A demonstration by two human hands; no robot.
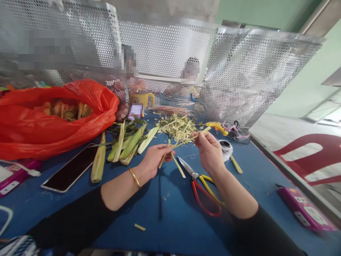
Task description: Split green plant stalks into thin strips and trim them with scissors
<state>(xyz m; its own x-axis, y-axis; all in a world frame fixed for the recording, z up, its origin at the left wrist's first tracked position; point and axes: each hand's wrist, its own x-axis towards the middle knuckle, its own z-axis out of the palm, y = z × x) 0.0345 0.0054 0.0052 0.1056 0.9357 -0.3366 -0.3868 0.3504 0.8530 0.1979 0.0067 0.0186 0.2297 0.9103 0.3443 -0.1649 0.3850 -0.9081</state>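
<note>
Between my two hands, thin pale-green corn husk strips (183,143) cross each other above the blue table. My left hand (157,156), with a gold bangle at the wrist, pinches them where they cross; some ends point up and down from the fingers. My right hand (210,149) grips one long strip near its far end, with thumb and forefinger closed on it. Below the hands lie scissors (196,176) with one red and one yellow handle, blades parted. A spool of clear thread (226,147) stands behind my right wrist, partly hidden.
Whole husks (131,144) lie left of my hands, near a dark phone (73,169) and red bag (50,137). Behind are husk scraps (177,126), a yellow glue gun (217,127) and a perforated metal partition (165,46). A purple box (305,208) lies at right.
</note>
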